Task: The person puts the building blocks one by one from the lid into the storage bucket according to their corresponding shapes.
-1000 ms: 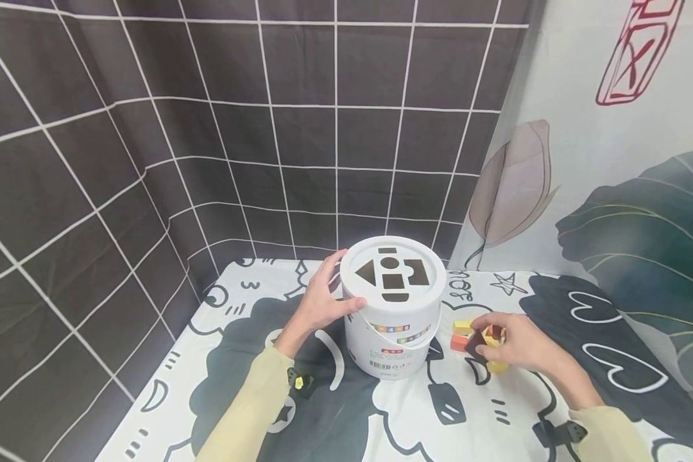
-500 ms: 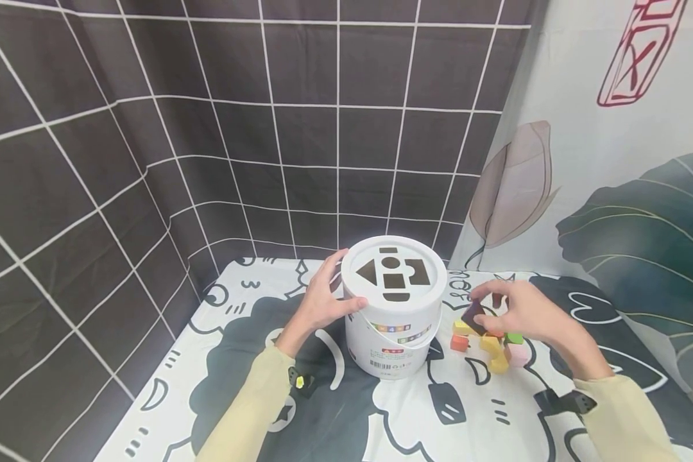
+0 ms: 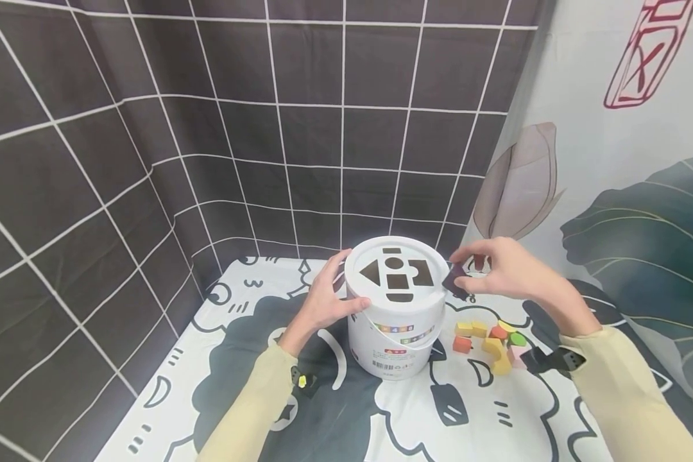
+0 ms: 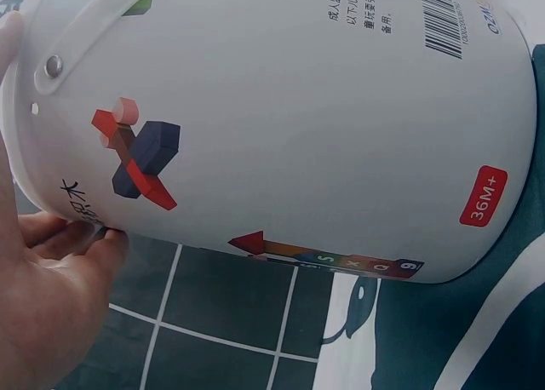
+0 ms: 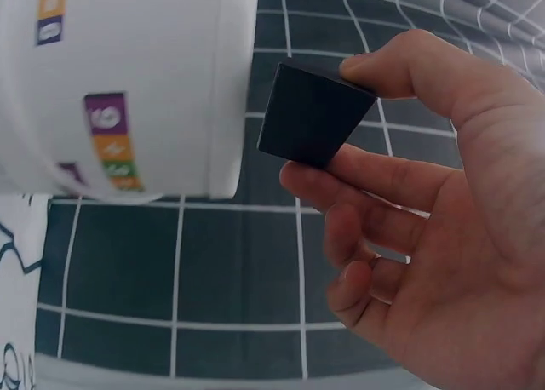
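Right hand (image 3: 499,273) pinches a dark block (image 3: 455,280) at centre frame; left hand (image 3: 322,300) grips the bucket (image 3: 395,333). Best turn the block square to its matching hole.

The bucket (image 3: 396,314) is white with dark shape holes in its lid. The block (image 5: 312,113) is dark purple. Loose blocks (image 3: 487,337) are yellow, orange, red, green and pink. The tabletop (image 3: 381,417) cloth is white with black cartoon drawings.

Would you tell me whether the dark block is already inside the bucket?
Not yet: the right hand pinches the dark block beside the white bucket's lid, outside it.
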### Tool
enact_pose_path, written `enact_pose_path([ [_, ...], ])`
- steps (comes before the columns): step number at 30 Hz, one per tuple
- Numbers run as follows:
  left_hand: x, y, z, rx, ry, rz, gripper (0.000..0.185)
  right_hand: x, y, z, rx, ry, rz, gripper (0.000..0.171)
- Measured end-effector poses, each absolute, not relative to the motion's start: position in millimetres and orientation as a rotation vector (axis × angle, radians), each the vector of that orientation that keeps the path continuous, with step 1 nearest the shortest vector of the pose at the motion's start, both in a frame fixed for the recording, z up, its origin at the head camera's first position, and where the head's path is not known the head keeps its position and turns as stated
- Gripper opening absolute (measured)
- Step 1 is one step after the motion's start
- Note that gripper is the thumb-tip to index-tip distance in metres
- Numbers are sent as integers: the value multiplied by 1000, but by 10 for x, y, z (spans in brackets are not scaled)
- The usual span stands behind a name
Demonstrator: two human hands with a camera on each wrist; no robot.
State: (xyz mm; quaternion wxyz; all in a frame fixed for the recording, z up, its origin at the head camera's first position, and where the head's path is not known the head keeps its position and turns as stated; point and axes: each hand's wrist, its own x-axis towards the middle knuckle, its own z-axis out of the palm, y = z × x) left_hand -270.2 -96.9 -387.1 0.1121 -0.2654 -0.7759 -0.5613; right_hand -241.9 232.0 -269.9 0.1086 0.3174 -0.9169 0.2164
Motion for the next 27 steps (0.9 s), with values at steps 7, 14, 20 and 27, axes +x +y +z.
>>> enact_pose_path([
  [7,-2708,-957,-3866,-786,-2276,-1636,129,-2519,2061,-2597,916,-2759,639,28],
  [14,-2711,-967,-3865,-783,-2266,-1644,127,-2672,1755,-2570,998,-2754,640,28],
  [20,-2720,-960,-3866,-807,-2271,-1653,122,-2773,1538,-2597,997,-2762,668,26],
  [27,-2717,-963,-3877,-807,-2262,-1670,116,-2855,1313,-2631,1025,-2751,672,30],
])
